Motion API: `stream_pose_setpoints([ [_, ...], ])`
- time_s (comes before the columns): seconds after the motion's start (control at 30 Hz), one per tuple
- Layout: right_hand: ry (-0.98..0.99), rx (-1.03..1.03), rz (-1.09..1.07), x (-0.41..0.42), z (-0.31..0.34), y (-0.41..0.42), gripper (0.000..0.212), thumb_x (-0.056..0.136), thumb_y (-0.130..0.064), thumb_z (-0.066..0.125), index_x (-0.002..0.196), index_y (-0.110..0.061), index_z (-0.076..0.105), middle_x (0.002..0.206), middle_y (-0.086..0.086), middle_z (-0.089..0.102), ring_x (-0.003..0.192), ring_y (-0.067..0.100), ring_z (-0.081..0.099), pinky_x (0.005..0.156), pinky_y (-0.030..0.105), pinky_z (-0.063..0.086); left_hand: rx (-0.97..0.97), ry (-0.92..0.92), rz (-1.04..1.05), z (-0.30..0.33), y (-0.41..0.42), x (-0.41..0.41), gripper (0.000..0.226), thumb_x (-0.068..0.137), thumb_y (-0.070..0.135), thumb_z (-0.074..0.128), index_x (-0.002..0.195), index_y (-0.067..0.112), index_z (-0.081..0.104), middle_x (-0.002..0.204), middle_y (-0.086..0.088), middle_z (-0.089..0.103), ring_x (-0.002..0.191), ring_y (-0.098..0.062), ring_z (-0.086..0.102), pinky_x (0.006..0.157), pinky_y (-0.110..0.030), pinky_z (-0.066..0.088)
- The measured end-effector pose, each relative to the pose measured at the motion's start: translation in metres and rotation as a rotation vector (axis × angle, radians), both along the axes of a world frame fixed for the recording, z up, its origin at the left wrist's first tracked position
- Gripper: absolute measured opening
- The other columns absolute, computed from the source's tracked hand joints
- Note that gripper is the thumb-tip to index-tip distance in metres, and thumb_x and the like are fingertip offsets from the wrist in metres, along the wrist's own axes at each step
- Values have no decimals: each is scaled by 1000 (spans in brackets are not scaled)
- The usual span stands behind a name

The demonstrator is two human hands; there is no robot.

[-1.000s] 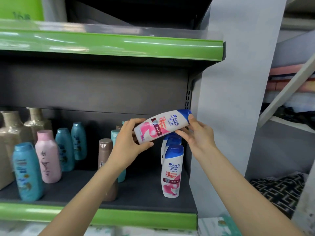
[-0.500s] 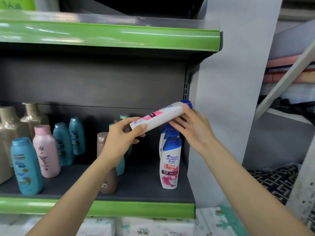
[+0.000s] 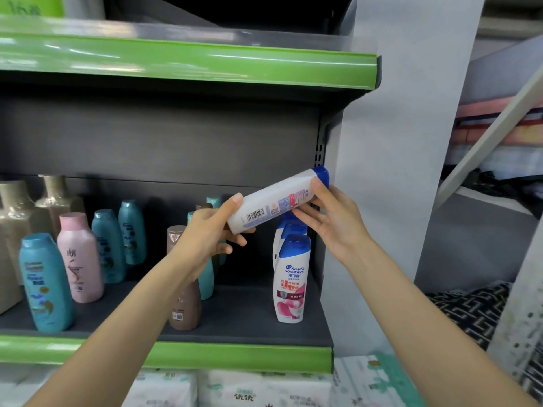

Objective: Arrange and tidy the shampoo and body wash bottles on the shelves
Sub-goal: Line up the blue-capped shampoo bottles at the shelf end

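A white shampoo bottle with a blue cap (image 3: 276,201) lies tilted in the air in front of the shelf, barcode side facing me. My left hand (image 3: 211,233) grips its bottom end. My right hand (image 3: 329,218) holds its cap end with the fingertips. Below it, a row of matching white-and-pink bottles (image 3: 291,277) stands upright at the right end of the dark shelf (image 3: 244,315). Further left stand a brown bottle (image 3: 183,301), teal bottles (image 3: 45,283), a pink bottle (image 3: 78,259) and beige bottles (image 3: 16,218).
The green-edged upper shelf (image 3: 205,61) overhangs the bottles. A grey pillar (image 3: 396,171) borders the shelf's right end. White packaged goods (image 3: 235,389) sit under the lower green shelf edge (image 3: 235,353). A patterned dark cloth (image 3: 470,312) lies at the right.
The held bottle has been rotated about its length, from its pink front label facing me to its barcode back facing me. Both hands stayed on its ends.
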State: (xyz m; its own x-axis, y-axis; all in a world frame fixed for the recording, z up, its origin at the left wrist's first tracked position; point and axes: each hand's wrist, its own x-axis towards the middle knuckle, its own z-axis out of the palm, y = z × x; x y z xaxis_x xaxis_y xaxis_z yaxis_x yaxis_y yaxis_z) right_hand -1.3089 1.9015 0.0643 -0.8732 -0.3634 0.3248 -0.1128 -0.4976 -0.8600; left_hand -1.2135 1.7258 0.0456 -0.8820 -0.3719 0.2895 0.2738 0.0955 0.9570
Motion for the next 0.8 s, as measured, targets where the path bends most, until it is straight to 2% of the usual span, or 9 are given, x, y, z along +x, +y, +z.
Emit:
stream_pose_setpoints([
  [0.1,-13,-36,10,1,1,-1,28,92,-18,59,116,-4,60,103,9,69,93,16,69,82,27,57,-34,47,37,-5,2,0,29,90,34,55,104,11,65,93,-11,68,62,-9,58,43,-16,43],
  [0.17,-45,-36,15,1,2,-2,30,92,-20,59,118,-5,59,110,12,68,96,18,69,80,25,58,-52,110,86,-6,3,0,23,87,25,61,107,14,65,97,-7,65,72,-10,62,52,-17,51],
  [0.23,-81,-42,25,1,3,-2,27,90,-21,61,114,-7,60,109,13,69,97,20,68,79,27,58,-75,165,113,-6,3,0,34,82,17,67,115,15,62,106,-4,65,88,-15,65,67,-24,58],
  [0.3,-82,-39,22,-1,2,-1,20,90,-20,62,107,-10,62,102,10,71,93,19,69,82,30,58,-153,203,127,-6,2,1,45,78,13,71,120,18,59,112,-2,65,101,-17,63,79,-30,58],
  [0.33,-76,-36,16,-2,2,-1,17,90,-19,62,105,-10,62,99,8,72,91,18,70,84,33,57,-211,219,136,-6,2,2,48,77,12,73,122,21,58,113,-1,65,104,-16,61,81,-29,56],
  [0.47,-77,-96,17,-4,-2,-2,18,90,-12,61,107,-8,61,99,8,72,92,19,70,87,37,56,-320,235,147,-4,1,0,51,77,10,74,120,25,54,113,2,64,103,-15,60,79,-22,52],
  [0.63,-42,-186,57,-5,-3,0,23,91,-9,57,114,-9,58,102,7,71,92,16,70,77,28,59,-277,241,172,-3,1,-5,44,75,16,75,115,20,58,107,6,67,99,-9,63,87,-26,52],
  [0.8,-77,-30,80,-10,5,9,30,92,-8,56,122,-8,56,109,14,67,97,22,67,77,31,59,-396,360,240,-5,3,-3,45,72,10,79,109,23,58,103,11,66,94,-7,62,74,-15,52],
])
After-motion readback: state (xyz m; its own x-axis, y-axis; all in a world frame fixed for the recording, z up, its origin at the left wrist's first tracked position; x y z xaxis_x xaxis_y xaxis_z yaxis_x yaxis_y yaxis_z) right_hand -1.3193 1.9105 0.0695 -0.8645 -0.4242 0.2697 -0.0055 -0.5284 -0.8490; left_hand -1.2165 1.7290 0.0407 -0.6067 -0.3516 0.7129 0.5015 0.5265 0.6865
